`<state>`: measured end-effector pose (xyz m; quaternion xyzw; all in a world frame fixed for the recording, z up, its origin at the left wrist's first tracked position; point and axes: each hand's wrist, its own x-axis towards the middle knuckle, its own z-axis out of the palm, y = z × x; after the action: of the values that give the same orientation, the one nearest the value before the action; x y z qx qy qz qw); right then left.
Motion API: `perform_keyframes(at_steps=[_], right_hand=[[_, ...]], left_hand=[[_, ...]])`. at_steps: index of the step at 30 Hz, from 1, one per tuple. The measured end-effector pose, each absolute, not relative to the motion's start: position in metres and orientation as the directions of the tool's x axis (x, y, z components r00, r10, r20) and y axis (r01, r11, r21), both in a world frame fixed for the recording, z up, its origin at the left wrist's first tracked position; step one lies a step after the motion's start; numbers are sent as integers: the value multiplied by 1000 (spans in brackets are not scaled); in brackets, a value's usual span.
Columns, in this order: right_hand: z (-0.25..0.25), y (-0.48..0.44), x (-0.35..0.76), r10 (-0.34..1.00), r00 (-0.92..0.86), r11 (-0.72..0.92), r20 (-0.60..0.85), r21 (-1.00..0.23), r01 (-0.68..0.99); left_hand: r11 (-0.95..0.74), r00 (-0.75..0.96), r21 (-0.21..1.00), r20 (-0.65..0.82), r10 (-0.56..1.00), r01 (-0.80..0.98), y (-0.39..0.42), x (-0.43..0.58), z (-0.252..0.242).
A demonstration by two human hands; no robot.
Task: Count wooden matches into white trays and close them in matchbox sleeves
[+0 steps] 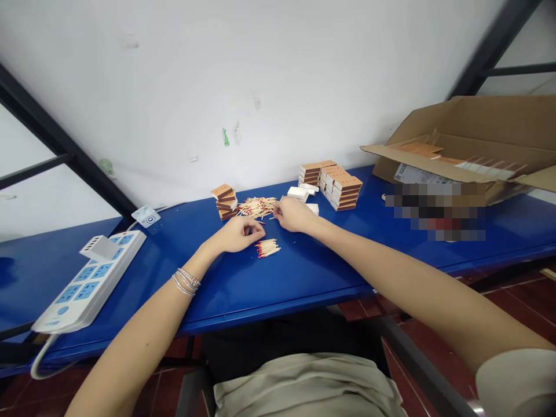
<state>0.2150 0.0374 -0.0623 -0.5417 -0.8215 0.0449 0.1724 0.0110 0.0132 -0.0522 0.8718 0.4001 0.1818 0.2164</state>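
Observation:
My left hand (242, 234) rests over the blue table with thumb and fingers curled together; what they hold, if anything, is hidden. Just beside its fingertips lies a small row of red-tipped matches (269, 248). My right hand (295, 214) is pinched at the right edge of a loose heap of matches (256, 207), and a match end seems to stick out at its fingertips. Left of the heap stands a short, uneven stack of matchboxes (225, 200). White matchbox trays (297, 193) lie behind and beside my right hand.
Stacked matchboxes (341, 186) stand near the wall at the back right. A cardboard box (469, 124) sits open on the right, with a blurred patch before it. A white power strip (93, 278) and a card (146, 216) lie on the left of the blue table (243, 289).

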Motion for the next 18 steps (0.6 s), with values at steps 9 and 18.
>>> perform_keyframes(at_steps=[9,18], right_hand=[[-54,34,220,856,-429,516,289,-413,750],[-56,25,208,716,-612,678,337,-546,492]], left_hand=[[-592,536,150,293,791,792,28,17,-66],[-561,501,150,307,809,814,25,12,-63]])
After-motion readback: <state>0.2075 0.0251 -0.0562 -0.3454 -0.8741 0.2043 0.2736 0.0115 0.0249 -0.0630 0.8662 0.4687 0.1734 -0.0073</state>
